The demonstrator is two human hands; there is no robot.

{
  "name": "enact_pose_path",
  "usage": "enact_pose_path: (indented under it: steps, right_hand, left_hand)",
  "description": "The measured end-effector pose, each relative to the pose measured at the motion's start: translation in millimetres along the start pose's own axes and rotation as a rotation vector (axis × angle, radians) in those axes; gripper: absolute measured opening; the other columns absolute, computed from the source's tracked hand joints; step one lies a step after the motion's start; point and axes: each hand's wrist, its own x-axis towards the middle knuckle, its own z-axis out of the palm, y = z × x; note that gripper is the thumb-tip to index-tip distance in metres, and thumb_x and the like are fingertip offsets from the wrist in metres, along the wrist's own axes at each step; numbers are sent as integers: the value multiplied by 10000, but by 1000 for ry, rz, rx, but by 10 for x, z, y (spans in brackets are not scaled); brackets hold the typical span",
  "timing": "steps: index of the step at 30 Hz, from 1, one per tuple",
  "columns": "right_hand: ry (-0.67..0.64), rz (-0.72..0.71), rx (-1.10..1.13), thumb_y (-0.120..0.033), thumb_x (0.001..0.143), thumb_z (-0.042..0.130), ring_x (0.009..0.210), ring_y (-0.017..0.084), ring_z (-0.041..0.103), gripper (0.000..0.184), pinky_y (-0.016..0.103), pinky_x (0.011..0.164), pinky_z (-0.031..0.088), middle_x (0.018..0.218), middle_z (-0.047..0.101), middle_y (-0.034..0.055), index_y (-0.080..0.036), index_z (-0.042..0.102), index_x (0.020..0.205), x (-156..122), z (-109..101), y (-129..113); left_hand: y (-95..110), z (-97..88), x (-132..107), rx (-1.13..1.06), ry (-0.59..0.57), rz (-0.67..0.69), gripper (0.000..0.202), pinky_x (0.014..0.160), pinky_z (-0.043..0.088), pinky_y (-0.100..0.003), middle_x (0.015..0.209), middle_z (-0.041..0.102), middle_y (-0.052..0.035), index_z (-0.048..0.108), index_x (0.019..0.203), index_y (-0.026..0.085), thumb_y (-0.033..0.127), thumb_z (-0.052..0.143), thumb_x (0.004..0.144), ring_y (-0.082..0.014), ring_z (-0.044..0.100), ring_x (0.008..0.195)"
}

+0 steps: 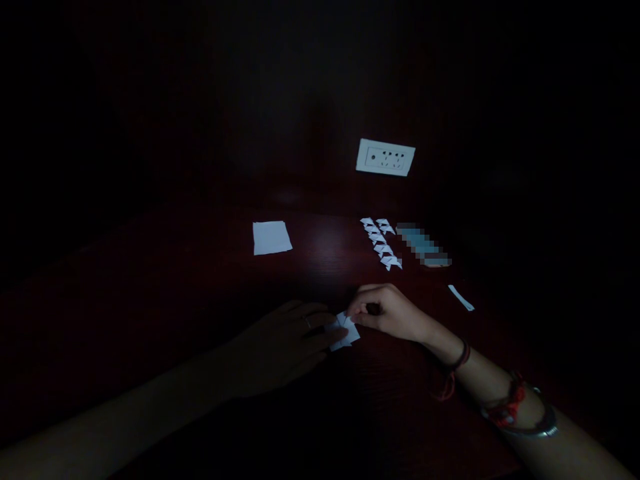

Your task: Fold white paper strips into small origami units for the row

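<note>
A small piece of folded white paper [353, 331] lies on the dark red table in front of me, with creases and pointed corners showing. My left hand [295, 337], in deep shadow with a ring on one finger, has its fingers stretched out flat, the tips resting on the paper's left part. At the paper's upper right corner, my right hand [393, 312] pinches with thumb and forefinger. Red bands and a silver bangle circle the right wrist and forearm. Part of the paper is hidden under the left fingers.
A stack of square white paper sheets [272, 238] lies farther back on the table [320, 267]. Several small folded paper pieces [383, 249] form two rows at back right, beside a blurred-out phone-like object [423, 244]. A white paper strip [461, 298] lies at right. A socket plate [385, 157] is on the wall.
</note>
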Motion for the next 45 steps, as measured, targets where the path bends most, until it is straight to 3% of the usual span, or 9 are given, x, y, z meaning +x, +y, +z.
enact_pose_path:
  steps: [6,11,15,23,36,45]
  right_hand:
    - [-2,-37,-32,-140,753,520,655,80,503,94,200,598,397,743,549,9,-144,614,753,-16,-22,-11]
    - [3,-43,-50,-151,756,523,616,74,493,87,198,571,385,706,546,1,-142,610,753,-43,-23,-2]
    - [15,-54,-88,-122,756,508,619,73,497,106,194,581,391,701,549,-2,-143,611,773,-61,-32,-20]
    - [-19,-103,-121,-71,765,480,735,89,532,176,199,682,419,815,574,21,-144,624,834,-53,-36,-47]
    - [-75,-190,-126,-124,803,465,744,91,524,169,206,680,434,839,546,32,-147,621,861,-65,-60,-12]
    - [-113,-197,-135,-140,805,464,762,102,532,181,228,695,436,862,556,38,-156,627,883,-66,-76,18]
  left_hand:
    - [-3,67,-25,-56,-13,-84,360,915,310,-362,1247,385,-28,365,1227,243,236,398,869,-208,324,1127]
    - [-19,92,-32,-100,-26,-89,378,867,358,-358,1242,382,-33,366,1227,261,204,408,856,-208,378,1081]
    - [-29,65,-17,-139,-47,-76,398,924,305,-351,1298,333,-25,324,1256,240,199,389,865,-203,300,1160]
    - [-52,61,12,-172,-104,-97,435,946,255,-323,1295,357,15,282,1274,253,188,394,858,-162,321,1159]
    - [-37,65,-27,-156,-111,-117,471,947,244,-325,1307,337,29,226,1298,264,175,375,860,-160,309,1158]
    - [-19,50,9,-205,-71,-160,407,915,297,-335,1238,419,5,370,1224,256,134,380,835,-173,359,1115]
